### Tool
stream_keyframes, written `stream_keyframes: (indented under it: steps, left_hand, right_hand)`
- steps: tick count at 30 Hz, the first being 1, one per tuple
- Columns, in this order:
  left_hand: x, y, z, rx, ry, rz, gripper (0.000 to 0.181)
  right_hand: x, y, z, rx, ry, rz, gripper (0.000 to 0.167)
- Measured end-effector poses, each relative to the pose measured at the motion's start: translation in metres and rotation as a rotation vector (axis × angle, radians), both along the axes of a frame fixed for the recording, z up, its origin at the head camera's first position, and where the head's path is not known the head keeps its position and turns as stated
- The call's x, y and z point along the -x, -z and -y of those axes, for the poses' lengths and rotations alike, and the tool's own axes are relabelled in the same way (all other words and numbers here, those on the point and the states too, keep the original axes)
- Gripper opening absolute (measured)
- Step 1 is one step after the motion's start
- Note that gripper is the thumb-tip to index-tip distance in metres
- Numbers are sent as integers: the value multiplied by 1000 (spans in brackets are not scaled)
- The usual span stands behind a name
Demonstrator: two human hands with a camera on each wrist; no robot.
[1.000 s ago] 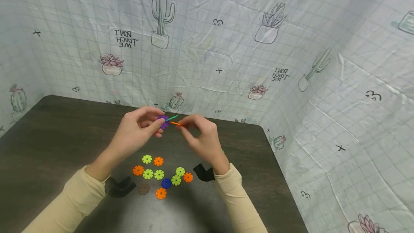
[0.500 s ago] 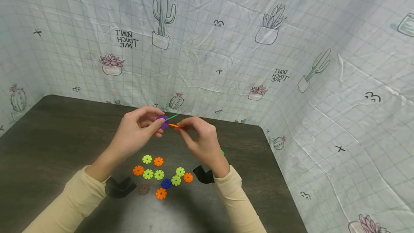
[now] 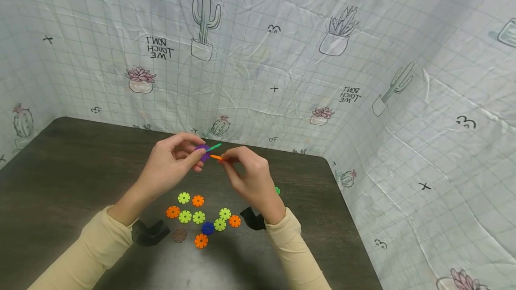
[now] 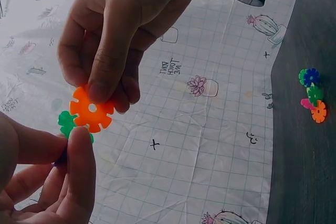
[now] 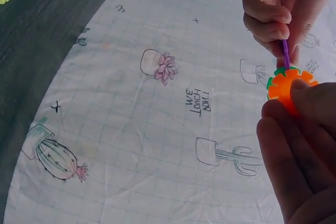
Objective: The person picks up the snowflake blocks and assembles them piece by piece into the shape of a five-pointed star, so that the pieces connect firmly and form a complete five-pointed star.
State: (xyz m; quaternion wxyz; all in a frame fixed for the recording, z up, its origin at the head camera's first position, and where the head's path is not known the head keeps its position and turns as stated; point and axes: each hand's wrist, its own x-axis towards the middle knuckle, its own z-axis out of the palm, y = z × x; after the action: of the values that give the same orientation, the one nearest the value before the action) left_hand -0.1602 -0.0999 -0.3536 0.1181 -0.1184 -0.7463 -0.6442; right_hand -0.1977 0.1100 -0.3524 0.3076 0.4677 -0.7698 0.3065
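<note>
My left hand (image 3: 169,160) pinches a purple notched disc (image 3: 203,152) between thumb and fingers, above the table. A green disc (image 3: 214,147) stands out from the purple one, seen edge-on in the head view. My right hand (image 3: 251,176) pinches an orange disc (image 3: 216,157) by its edge, close to the purple disc. In the left wrist view the orange disc (image 4: 92,109) partly overlaps the green disc (image 4: 67,123); whether it is joined to either disc, I cannot tell. The right wrist view shows the purple disc (image 5: 286,53) edge-on beside the orange disc (image 5: 290,90).
Loose discs lie on the dark table (image 3: 101,164) below my hands: several yellow-green (image 3: 185,216) and orange (image 3: 201,240), one blue (image 3: 207,228), one brown (image 3: 179,235). A green piece (image 3: 277,190) shows behind my right wrist. Printed cloth (image 3: 250,57) stands behind the table.
My right hand has brought the orange disc slightly left and down, nearer the purple one. The green disc's angle has changed a little; my left hand has kept its grip.
</note>
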Motion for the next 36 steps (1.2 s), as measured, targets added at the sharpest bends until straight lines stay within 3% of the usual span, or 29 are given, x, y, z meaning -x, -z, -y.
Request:
stream_keyframes:
  steps: [16, 36]
  left_hand:
    - [0, 3, -3, 12, 20, 10, 18]
    - [1, 16, -6, -82, 39, 74, 14]
  right_hand:
    - [5, 12, -1, 87, -64, 115, 14]
    - [5, 31, 4, 70, -57, 53, 20]
